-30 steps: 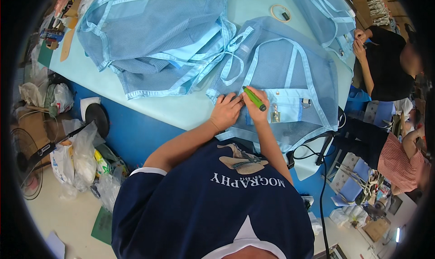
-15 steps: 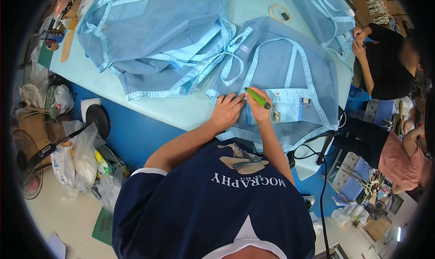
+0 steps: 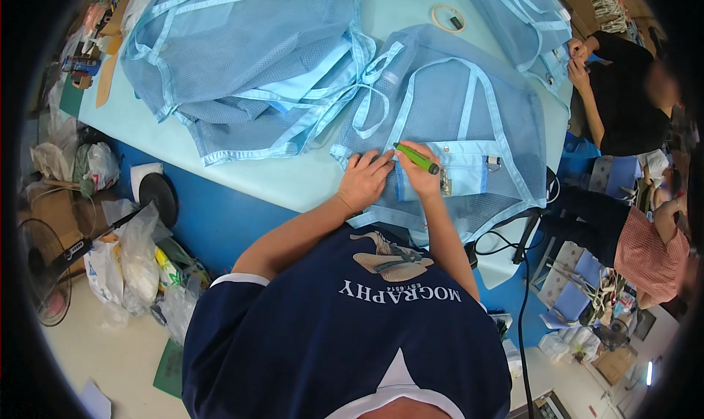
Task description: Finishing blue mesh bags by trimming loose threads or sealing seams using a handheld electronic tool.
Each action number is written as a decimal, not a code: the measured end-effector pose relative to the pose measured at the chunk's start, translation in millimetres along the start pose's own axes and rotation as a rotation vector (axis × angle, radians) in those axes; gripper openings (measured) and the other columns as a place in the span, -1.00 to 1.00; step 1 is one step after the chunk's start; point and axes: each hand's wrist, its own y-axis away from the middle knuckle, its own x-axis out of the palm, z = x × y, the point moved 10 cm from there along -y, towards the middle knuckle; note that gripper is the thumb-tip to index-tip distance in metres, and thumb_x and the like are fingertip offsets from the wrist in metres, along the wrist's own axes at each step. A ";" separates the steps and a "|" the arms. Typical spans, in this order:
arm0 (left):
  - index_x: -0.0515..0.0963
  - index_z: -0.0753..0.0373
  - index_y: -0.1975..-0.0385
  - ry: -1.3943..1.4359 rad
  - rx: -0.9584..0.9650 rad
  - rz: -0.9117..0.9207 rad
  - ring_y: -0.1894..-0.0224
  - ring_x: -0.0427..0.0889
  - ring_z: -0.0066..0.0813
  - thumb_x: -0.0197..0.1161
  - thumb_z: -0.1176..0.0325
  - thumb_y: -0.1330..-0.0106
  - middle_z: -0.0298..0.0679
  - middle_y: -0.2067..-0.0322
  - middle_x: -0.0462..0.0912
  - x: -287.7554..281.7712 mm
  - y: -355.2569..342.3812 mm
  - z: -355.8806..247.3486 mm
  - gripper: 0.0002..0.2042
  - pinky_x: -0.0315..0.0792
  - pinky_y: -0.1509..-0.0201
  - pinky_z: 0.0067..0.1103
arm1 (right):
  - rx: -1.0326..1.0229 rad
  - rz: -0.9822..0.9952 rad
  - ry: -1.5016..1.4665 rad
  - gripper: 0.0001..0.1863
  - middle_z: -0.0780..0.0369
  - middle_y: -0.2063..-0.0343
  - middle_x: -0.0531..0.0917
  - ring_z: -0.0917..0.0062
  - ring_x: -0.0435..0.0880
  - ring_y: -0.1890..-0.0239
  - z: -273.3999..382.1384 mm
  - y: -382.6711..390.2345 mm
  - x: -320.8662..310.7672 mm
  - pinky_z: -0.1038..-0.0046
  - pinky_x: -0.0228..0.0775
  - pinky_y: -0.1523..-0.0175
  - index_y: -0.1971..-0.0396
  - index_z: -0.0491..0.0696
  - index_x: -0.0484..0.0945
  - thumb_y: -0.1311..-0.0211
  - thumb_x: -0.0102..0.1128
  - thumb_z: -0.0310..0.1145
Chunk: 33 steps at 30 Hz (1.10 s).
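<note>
A green marker (image 3: 417, 158) is gripped in the right hand (image 3: 419, 177) over the pocket of the blue mesh vest (image 3: 455, 118) pinned flat by the left hand (image 3: 364, 181); slipping mesh could skew the mark.

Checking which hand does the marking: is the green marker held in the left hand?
No, the right hand grips the green marker, while the left hand lies flat on the blue mesh vest.

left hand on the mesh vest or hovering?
Touching. The head view shows the left hand lying flat on the blue mesh vest, fingers pressed to the fabric beside the green pen in the right hand.
</note>
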 end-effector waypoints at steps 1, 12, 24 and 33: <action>0.47 0.24 0.22 0.001 -0.004 -0.002 0.06 0.33 -0.35 0.12 0.44 0.03 -0.30 0.02 0.40 -0.1 -0.6 0.1 -0.70 0.16 0.11 -0.41 | 0.000 0.000 0.000 -0.75 0.18 0.43 0.61 0.52 0.57 0.39 -0.2 0.1 1.8 0.55 0.40 0.26 0.32 -0.15 0.55 0.07 0.26 -0.44; 0.47 0.22 0.23 0.010 0.006 -0.014 0.10 0.36 -0.36 0.11 0.46 0.04 -0.32 0.01 0.41 -1.7 -1.5 -0.4 -0.71 0.17 0.15 -0.43 | 0.171 -0.025 -0.011 -0.76 0.20 0.43 0.62 0.55 0.59 0.39 -13.7 2.0 -6.6 0.58 0.41 0.26 0.33 -0.12 0.56 0.07 0.26 -0.41; 0.46 0.24 0.22 0.010 0.012 -0.009 0.10 0.36 -0.34 0.10 0.45 0.01 -0.30 0.00 0.40 -1.3 -1.2 -0.7 -0.71 0.17 0.14 -0.42 | 0.093 -0.018 -0.010 -0.78 0.16 0.47 0.61 0.46 0.60 0.43 -11.0 1.0 -5.0 0.53 0.42 0.30 0.38 -0.13 0.57 0.10 0.26 -0.40; 0.47 0.23 0.22 0.002 -0.001 0.005 0.08 0.35 -0.34 0.11 0.45 0.02 -0.31 0.01 0.40 -1.7 -2.4 -0.9 -0.71 0.17 0.12 -0.42 | 0.191 -0.052 -0.041 -0.78 0.16 0.46 0.61 0.46 0.60 0.42 -20.5 1.2 -3.9 0.53 0.42 0.29 0.40 -0.12 0.58 0.11 0.27 -0.38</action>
